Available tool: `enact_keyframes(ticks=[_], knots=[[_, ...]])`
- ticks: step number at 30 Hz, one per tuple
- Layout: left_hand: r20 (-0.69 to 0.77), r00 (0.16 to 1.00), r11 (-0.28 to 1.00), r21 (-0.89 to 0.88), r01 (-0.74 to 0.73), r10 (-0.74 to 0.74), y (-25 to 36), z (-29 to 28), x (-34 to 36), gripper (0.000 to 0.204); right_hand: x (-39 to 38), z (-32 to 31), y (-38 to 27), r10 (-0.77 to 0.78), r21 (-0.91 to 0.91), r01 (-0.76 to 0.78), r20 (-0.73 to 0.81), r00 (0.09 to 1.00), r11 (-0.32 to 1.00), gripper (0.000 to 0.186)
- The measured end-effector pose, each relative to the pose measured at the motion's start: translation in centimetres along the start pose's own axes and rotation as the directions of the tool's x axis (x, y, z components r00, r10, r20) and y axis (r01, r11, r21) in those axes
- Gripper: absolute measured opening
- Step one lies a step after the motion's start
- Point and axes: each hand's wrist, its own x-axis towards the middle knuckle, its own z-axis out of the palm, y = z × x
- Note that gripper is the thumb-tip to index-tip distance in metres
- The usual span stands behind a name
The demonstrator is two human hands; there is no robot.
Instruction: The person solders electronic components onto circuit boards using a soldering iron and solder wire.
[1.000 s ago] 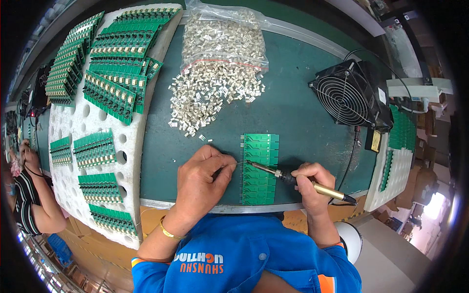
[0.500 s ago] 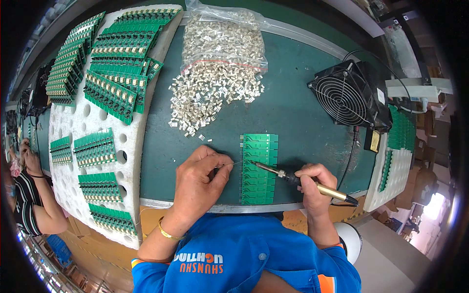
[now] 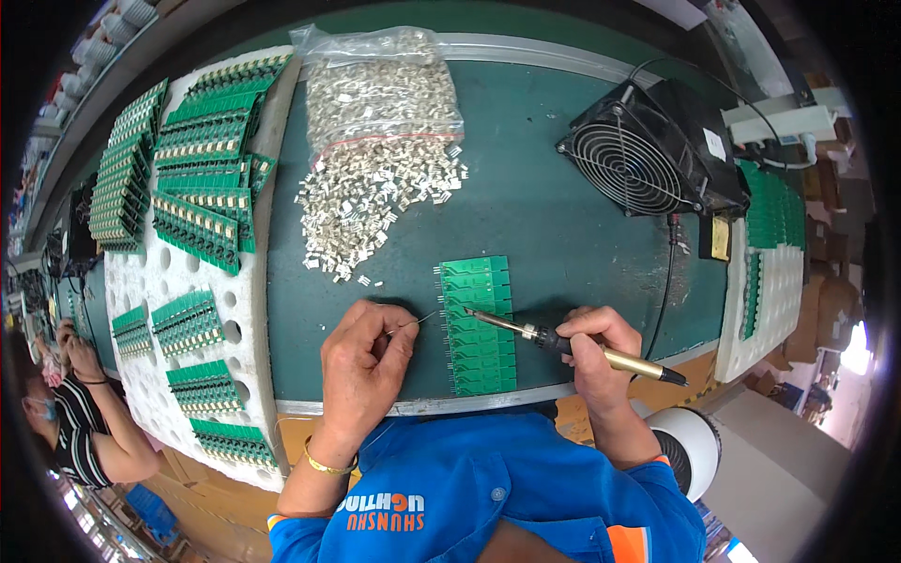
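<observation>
The board strip (image 3: 480,324), a green panel of small circuit boards, lies flat on the green tabletop (image 3: 554,225) near its front edge, between the two hands. At the far left a white foam tray (image 3: 249,324) carries rows of finished green boards (image 3: 192,202), and beyond its edge another person (image 3: 80,413) in a striped top sits at the bench. On the mat just right of the tray, a clear bag (image 3: 385,89) of small metal clips lies open, with a loose pile of clips (image 3: 371,206) spilled toward the strip.

The left hand (image 3: 361,371) rests on the tabletop just left of the strip, its fingers (image 3: 399,330) pinched on a thin solder wire (image 3: 424,317) whose end reaches to the strip's left edge. The right hand (image 3: 596,352) sits just right of the strip, fingers clenched around the handle of a soldering iron (image 3: 572,342); the iron slants up and left, its tip touching the strip near the upper middle.

Farther right a black fan (image 3: 638,159) stands tilted on the tabletop, well apart from the strip, its cable running down toward the front edge. At the far right a second white tray (image 3: 774,300) holds more green boards.
</observation>
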Motion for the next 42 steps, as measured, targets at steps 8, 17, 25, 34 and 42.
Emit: enact_keyframes(ticks=[8,17,25,34,42], knots=[[-0.053,0.999,1.000,0.015,0.011,-0.010,0.1,0.4,0.0,0.005,-0.2,0.2,0.1,-0.024,0.022,0.024,0.018,1.000,0.999,0.012],[0.005,0.990,0.988,-0.063,0.138,-0.138,0.3,0.6,-0.6,0.013,-0.3,1.0,0.3,-0.173,0.022,0.171,0.078,0.982,0.985,0.040],[0.113,0.986,0.992,-0.038,0.124,-0.119,0.6,0.8,-1.6,0.036,-0.2,2.1,0.9,-0.329,-0.068,0.346,0.179,0.927,0.936,0.032],[0.141,0.972,0.974,-0.099,0.204,-0.189,0.5,1.0,-2.3,0.039,-0.6,3.1,0.9,-0.423,-0.252,0.472,0.225,0.878,0.845,0.034],[0.191,0.958,0.968,-0.091,0.234,-0.214,0.9,1.2,-2.3,0.042,-1.1,3.2,1.4,-0.445,-0.290,0.488,0.203,0.872,0.824,0.041]])
